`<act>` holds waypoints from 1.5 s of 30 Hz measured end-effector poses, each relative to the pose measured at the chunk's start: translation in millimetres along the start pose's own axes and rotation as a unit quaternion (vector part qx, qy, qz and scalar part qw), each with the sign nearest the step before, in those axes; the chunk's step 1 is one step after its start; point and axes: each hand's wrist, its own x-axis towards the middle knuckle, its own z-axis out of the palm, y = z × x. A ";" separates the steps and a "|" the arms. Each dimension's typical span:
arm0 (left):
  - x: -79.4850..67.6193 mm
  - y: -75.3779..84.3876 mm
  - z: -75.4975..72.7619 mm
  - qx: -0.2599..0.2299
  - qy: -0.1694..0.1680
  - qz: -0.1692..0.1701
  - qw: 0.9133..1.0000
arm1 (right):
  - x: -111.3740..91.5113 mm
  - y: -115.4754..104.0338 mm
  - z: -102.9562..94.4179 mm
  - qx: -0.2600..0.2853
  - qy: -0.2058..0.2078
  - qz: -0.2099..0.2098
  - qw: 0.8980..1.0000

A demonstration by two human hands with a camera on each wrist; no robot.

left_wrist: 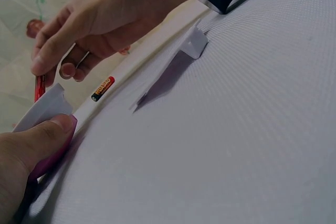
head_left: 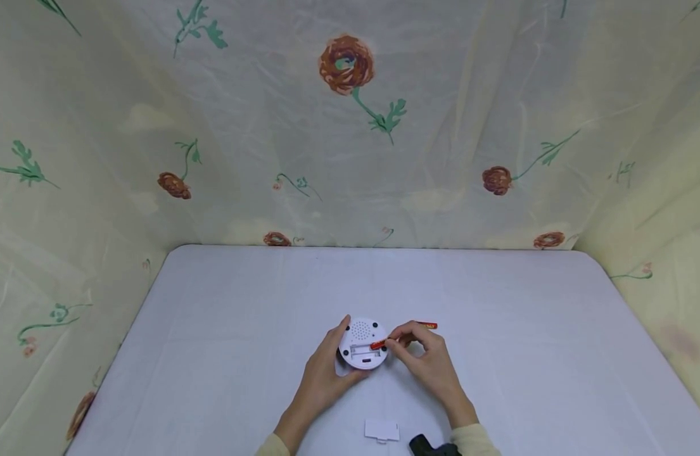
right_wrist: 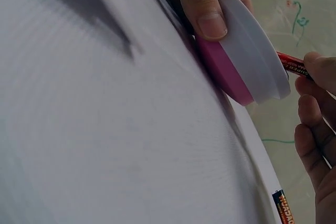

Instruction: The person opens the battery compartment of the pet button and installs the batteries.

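Observation:
A round white device (head_left: 362,329) with a pink other side (right_wrist: 224,74) has its underside turned up, showing a speaker grille, dark feet and an uncovered battery compartment (head_left: 362,350). My left hand (head_left: 322,378) grips its rim, with the thumb along the near edge. Between thumb and fingertips, my right hand (head_left: 426,361) pinches a red battery (head_left: 378,344), held tilted over the right end of the compartment. Whether the battery touches the contacts cannot be seen. A second red and black battery (left_wrist: 103,88) lies on the table just beyond the right hand.
Nearer me on the white table (head_left: 241,380) lies a white battery cover (head_left: 382,430) with a small tab. A black object (head_left: 432,446), only partly in view, is beside the right forearm. Flowered cloth (head_left: 429,126) hangs behind the table's far edge and along its sides.

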 end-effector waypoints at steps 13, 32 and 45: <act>0.0 -3.4 0.8 -0.003 0.004 0.007 1.000 | -4.0 19.3 6.8 0.019 -0.008 -0.008 1.000; 0.1 -1.7 -0.4 0.001 0.012 0.020 1.000 | -4.2 17.9 9.6 0.013 -0.011 -0.006 1.000; -0.1 -2.0 -0.8 0.000 0.006 0.018 1.000 | -4.7 21.1 13.6 0.023 -0.025 -0.020 0.999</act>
